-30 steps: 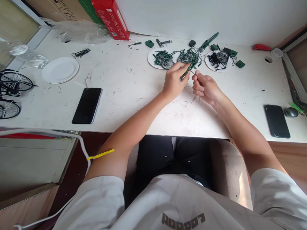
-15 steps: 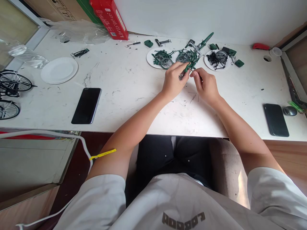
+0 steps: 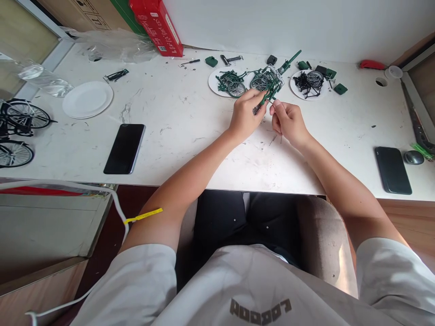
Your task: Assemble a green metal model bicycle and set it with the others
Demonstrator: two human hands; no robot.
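Note:
My left hand (image 3: 245, 113) is closed around a green model bicycle frame (image 3: 277, 78), held tilted above the table with its long green end pointing up and away. Close beside it, my right hand (image 3: 288, 121) is pinched at the lower part of the frame. A thin piece seems to run between thumb and forefinger, too small to name. Behind the frame, paper plates carry green bicycle parts with a spoked wheel (image 3: 236, 89). To the right, another paper plate (image 3: 296, 94) bears black bicycle parts (image 3: 310, 83).
Small metal pins (image 3: 273, 140) lie below my hands. Green blocks (image 3: 340, 88), a black phone (image 3: 393, 170) and a mouse (image 3: 413, 157) are to the right. On the left are another phone (image 3: 124, 149), stacked paper plates (image 3: 87, 99), black model bicycles (image 3: 20, 115) and a red box (image 3: 157, 27).
My right hand has turned slightly and its fingers have curled in closer beside the frame. The frame's far end has dipped a little. My left hand keeps its hold.

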